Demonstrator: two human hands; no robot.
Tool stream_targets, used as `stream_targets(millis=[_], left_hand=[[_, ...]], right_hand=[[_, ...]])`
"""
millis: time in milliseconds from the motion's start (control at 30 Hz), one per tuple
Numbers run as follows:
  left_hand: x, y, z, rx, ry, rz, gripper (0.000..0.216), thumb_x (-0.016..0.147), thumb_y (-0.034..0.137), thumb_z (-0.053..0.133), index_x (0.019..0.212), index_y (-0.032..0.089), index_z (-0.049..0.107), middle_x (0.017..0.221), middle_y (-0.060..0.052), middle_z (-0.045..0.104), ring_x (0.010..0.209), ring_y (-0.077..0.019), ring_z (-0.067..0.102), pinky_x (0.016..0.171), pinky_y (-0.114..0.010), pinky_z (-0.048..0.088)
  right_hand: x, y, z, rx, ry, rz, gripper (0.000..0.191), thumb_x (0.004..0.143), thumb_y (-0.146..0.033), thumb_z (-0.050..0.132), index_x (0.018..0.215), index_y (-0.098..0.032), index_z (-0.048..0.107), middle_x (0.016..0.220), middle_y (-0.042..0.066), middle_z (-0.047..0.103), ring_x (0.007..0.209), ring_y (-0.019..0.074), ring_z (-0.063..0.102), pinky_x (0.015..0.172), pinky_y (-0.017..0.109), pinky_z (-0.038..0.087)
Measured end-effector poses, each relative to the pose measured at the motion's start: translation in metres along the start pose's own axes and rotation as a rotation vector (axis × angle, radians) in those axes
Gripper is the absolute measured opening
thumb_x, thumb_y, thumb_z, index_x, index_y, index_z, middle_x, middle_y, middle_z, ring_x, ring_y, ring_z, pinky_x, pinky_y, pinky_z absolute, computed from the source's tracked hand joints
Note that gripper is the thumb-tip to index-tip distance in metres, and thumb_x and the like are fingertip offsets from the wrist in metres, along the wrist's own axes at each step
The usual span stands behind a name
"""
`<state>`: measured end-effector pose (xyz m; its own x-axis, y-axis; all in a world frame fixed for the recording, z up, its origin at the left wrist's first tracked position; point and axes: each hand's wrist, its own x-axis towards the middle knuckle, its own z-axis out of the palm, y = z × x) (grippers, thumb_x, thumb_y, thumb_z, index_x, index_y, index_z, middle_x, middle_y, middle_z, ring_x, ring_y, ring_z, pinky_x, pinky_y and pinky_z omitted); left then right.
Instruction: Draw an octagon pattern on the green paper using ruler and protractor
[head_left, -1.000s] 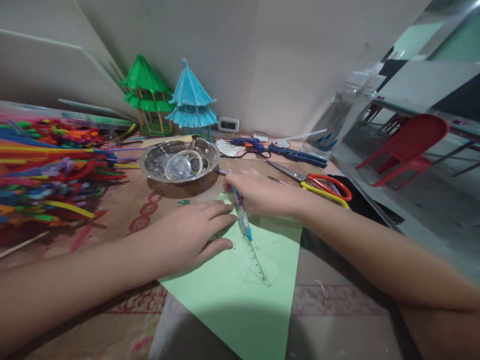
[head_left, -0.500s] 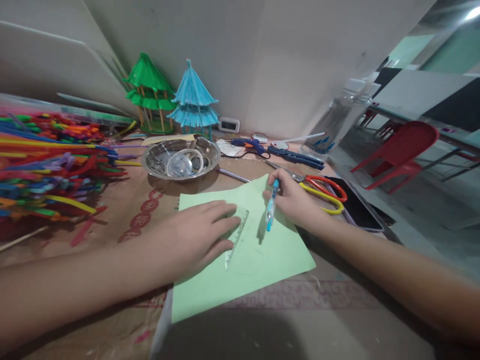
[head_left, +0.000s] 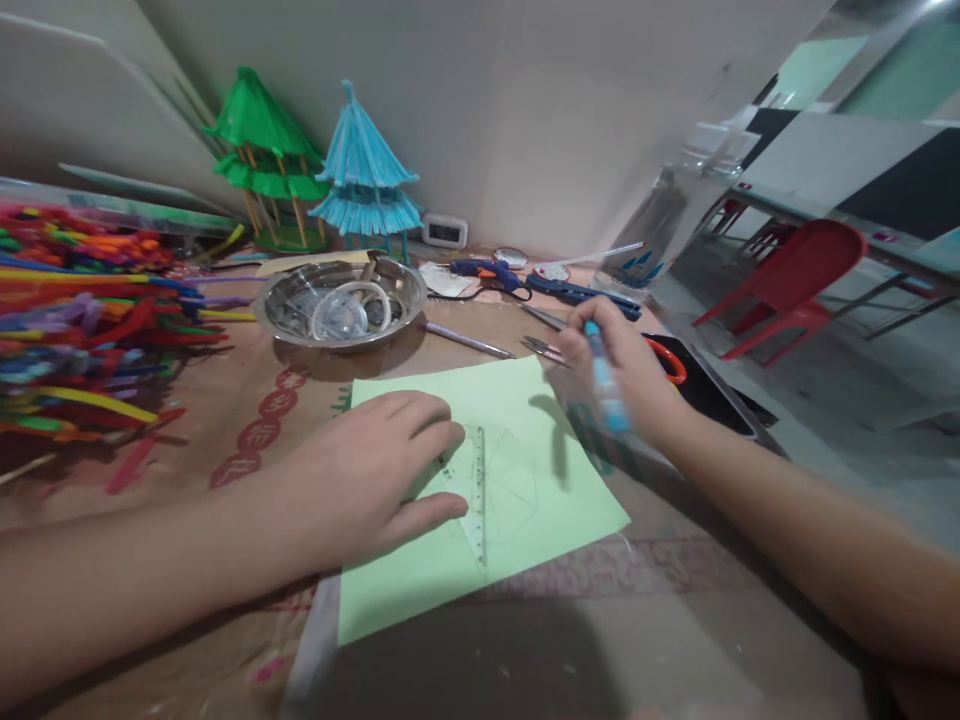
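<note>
A light green sheet of paper (head_left: pixel 420 605) lies on the tabletop with faint pencil-like lines forming a many-sided figure. My left hand (head_left: pixel 394 460) rests on it, thumb and forefinger spread apart, pressing a clear set square (head_left: pixel 474 520) whose scale edge points nearly straight toward me. Part of the set square is hidden under the fingers. Raised over the paper's right edge, my right hand (head_left: pixel 619 360) is closed around a light blue pen (head_left: pixel 606 385), which is blurred by motion. Behind that hand lie pliers (head_left: pixel 544 349) and red-handled scissors (head_left: pixel 670 360), partly covered.
A steel bowl (head_left: pixel 341 342) with clear round pieces stands behind the paper. Colourful pipe cleaners (head_left: pixel 82 330) fill the left. Green (head_left: pixel 259 120) and blue (head_left: pixel 365 150) pavilion models, a glue gun (head_left: pixel 484 270), a stapler-like blue tool (head_left: pixel 585 293) and a large bottle (head_left: pixel 652 230) stand farther back.
My right hand has lifted and moved right with the pen, away from the paper's middle. The set square has turned to stand more upright in view. My left hand stays on it.
</note>
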<state>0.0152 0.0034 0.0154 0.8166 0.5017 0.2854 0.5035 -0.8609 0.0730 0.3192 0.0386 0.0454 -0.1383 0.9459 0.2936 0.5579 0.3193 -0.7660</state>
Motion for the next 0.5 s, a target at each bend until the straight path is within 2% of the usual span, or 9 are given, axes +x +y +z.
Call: stream_targets(millis=[33, 100, 133, 167, 200, 267, 300, 400, 500], left_hand=[[0.000, 0.000, 0.001, 0.000, 0.006, 0.008, 0.051, 0.113, 0.057, 0.057, 0.127, 0.011, 0.072, 0.121, -0.020, 0.073, 0.109, -0.0394, 0.074, 0.089, -0.057, 0.064], [0.000, -0.001, 0.001, 0.007, 0.015, 0.021, 0.056, 0.115, 0.059, 0.049, 0.124, 0.010, 0.073, 0.118, -0.021, 0.073, 0.106, -0.0388, 0.075, 0.087, -0.056, 0.065], [-0.001, -0.001, 0.002, 0.015, 0.019, 0.025, 0.059, 0.116, 0.061, 0.045, 0.122, 0.009, 0.073, 0.117, -0.021, 0.073, 0.104, -0.0387, 0.075, 0.086, -0.056, 0.065], [-0.001, -0.001, 0.002, 0.023, 0.023, 0.027, 0.062, 0.117, 0.062, 0.040, 0.119, 0.009, 0.073, 0.116, -0.021, 0.074, 0.102, -0.0387, 0.075, 0.084, -0.057, 0.065], [-0.001, -0.001, 0.002, 0.031, 0.026, 0.028, 0.065, 0.117, 0.062, 0.036, 0.117, 0.009, 0.073, 0.115, -0.022, 0.074, 0.100, -0.0388, 0.075, 0.083, -0.057, 0.064], [-0.002, 0.000, 0.003, 0.051, 0.037, 0.029, 0.066, 0.119, 0.061, 0.030, 0.115, 0.010, 0.073, 0.114, -0.022, 0.074, 0.099, -0.0383, 0.074, 0.082, -0.057, 0.064], [-0.002, 0.000, 0.003, 0.062, 0.043, 0.030, 0.065, 0.119, 0.059, 0.029, 0.114, 0.011, 0.072, 0.114, -0.021, 0.074, 0.099, -0.0377, 0.074, 0.083, -0.057, 0.064], [-0.002, 0.001, 0.004, 0.096, 0.061, 0.033, 0.060, 0.120, 0.054, 0.030, 0.113, 0.012, 0.071, 0.113, -0.019, 0.074, 0.100, -0.0356, 0.074, 0.084, -0.054, 0.064], [0.000, 0.001, 0.002, 0.123, 0.068, 0.037, 0.061, 0.121, 0.055, 0.028, 0.111, 0.013, 0.071, 0.110, -0.018, 0.074, 0.097, -0.0341, 0.074, 0.081, -0.051, 0.062]], right_hand=[[-0.004, -0.006, -0.003, 0.015, -0.020, -0.053, 0.050, 0.103, -0.075, 0.061, 0.092, -0.026, 0.058, 0.070, -0.002, 0.060, 0.064, 0.0183, 0.052, 0.062, 0.033, 0.036], [-0.012, -0.019, -0.002, 0.072, -0.226, -0.089, 0.072, 0.108, -0.085, 0.039, 0.096, -0.022, 0.072, 0.067, 0.001, 0.063, 0.059, 0.0176, 0.053, 0.059, 0.034, 0.036], [-0.015, -0.024, 0.001, 0.086, -0.365, -0.082, 0.074, 0.110, -0.083, 0.037, 0.101, -0.021, 0.077, 0.066, 0.001, 0.062, 0.060, 0.0179, 0.056, 0.059, 0.033, 0.038], [-0.018, -0.027, 0.006, 0.085, -0.455, -0.087, 0.068, 0.111, -0.076, 0.041, 0.101, -0.020, 0.079, 0.065, 0.000, 0.060, 0.060, 0.0170, 0.055, 0.060, 0.033, 0.038], [-0.020, -0.028, 0.012, 0.077, -0.479, -0.080, 0.056, 0.112, -0.066, 0.049, 0.098, -0.021, 0.079, 0.063, -0.002, 0.058, 0.059, 0.0158, 0.053, 0.060, 0.032, 0.039], [-0.021, -0.025, 0.024, 0.136, -0.419, -0.004, 0.025, 0.102, -0.046, 0.065, 0.093, -0.023, 0.069, 0.064, -0.005, 0.056, 0.057, 0.0133, 0.050, 0.057, 0.029, 0.037], [-0.021, -0.022, 0.030, 0.174, -0.373, 0.029, 0.019, 0.096, -0.040, 0.070, 0.089, -0.025, 0.061, 0.065, -0.007, 0.055, 0.057, 0.0124, 0.049, 0.056, 0.028, 0.036], [-0.020, -0.012, 0.038, 0.170, -0.268, 0.051, 0.030, 0.085, -0.035, 0.073, 0.076, -0.027, 0.045, 0.066, -0.008, 0.050, 0.057, 0.0108, 0.044, 0.054, 0.027, 0.033], [-0.020, -0.009, 0.039, 0.056, -0.229, -0.005, 0.030, 0.085, -0.032, 0.068, 0.069, -0.027, 0.043, 0.063, -0.006, 0.047, 0.057, 0.0110, 0.039, 0.056, 0.028, 0.030]])
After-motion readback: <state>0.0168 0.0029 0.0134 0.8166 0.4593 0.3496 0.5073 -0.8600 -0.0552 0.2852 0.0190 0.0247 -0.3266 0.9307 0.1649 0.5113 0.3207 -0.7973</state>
